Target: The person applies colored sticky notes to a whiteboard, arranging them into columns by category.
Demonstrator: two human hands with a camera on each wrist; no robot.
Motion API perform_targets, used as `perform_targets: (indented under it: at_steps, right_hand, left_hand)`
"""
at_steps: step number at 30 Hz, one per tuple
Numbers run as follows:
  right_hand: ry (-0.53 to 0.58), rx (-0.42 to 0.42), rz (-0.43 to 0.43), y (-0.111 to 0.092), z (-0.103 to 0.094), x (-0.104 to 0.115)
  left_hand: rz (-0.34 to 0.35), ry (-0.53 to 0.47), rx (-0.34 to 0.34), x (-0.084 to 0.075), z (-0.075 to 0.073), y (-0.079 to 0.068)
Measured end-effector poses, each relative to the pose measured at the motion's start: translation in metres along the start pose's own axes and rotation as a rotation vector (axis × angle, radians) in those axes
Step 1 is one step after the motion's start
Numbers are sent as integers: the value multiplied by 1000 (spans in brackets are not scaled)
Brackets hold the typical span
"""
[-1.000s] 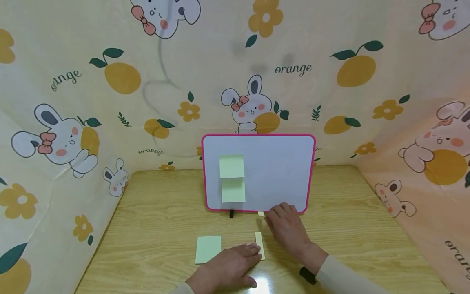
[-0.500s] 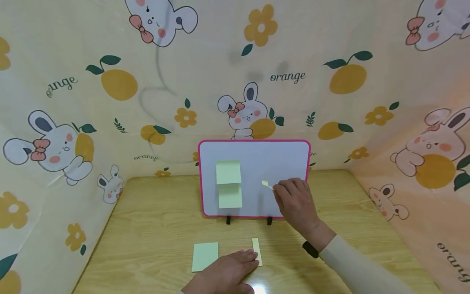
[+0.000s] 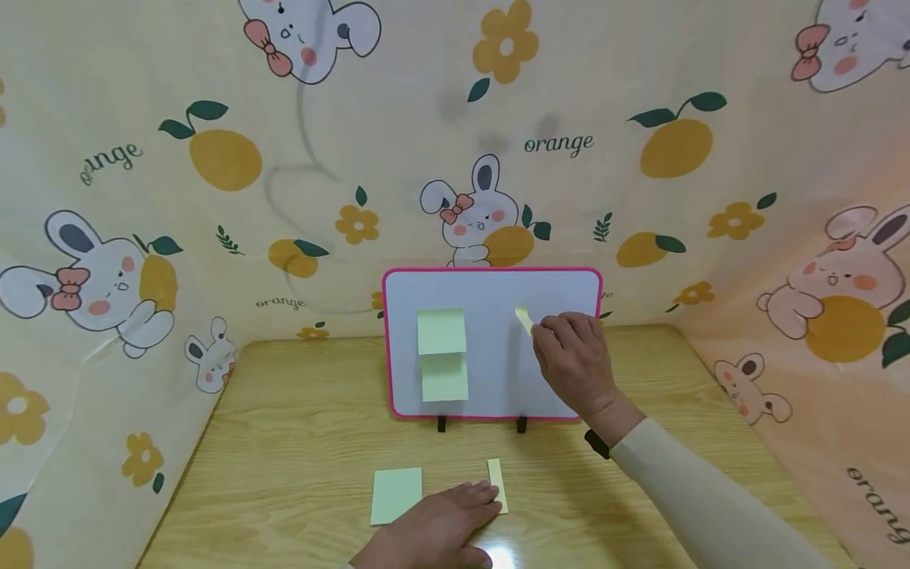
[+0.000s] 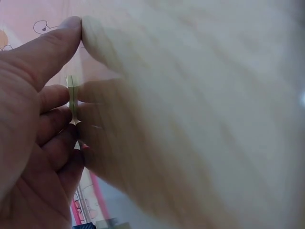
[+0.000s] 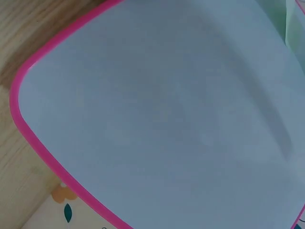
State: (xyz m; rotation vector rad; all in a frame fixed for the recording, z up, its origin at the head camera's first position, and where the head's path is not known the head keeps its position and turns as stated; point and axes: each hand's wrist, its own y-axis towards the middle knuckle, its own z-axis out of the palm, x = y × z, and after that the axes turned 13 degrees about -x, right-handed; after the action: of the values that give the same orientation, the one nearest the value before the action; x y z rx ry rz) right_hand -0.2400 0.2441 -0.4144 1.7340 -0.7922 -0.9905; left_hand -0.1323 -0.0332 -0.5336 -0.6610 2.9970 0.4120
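My right hand (image 3: 576,359) pinches one end of a narrow pale-yellow sticky note (image 3: 524,318), raised in front of the right half of a pink-rimmed whiteboard (image 3: 490,292). Two pale-green square sticky notes (image 3: 441,332) are on the board's left half, one above the other. My left hand (image 3: 444,521) lies flat on the table, its fingertips resting on a narrow yellow sticky-note pad (image 3: 495,472). In the left wrist view, the left thumb and fingers (image 4: 57,124) touch the tabletop. The right wrist view shows the bare board (image 5: 143,119), with the right hand out of sight.
A square green sticky-note pad (image 3: 395,496) lies left of the left hand on the wooden table (image 3: 298,427). Black feet (image 3: 522,424) hold up the board. Behind it hangs a patterned cloth wall (image 3: 398,158) with rabbits and oranges.
My right hand has risen from the board's lower edge to its upper middle, carrying the yellow sticky note. The left hand has stayed on the narrow pad.
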Motion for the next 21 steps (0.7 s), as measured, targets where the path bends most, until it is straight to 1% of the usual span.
perform_targets:
  at_steps: [5,7,14,21]
  right_hand:
    - [-60,124,4,0,-2,-3]
    - [-73,154,8,-1,-2,-3]
    - [-79,168,8,-3,5,-4]
    - [-92,196,14,-6,9,-4]
  left_hand:
    - [-5,-3,2,-1,0,1]
    - [-13,-12,7,-1,0,1]
    - [-12,-35,10,1,0,1]
    - [11,-16,-4,2,3,1]
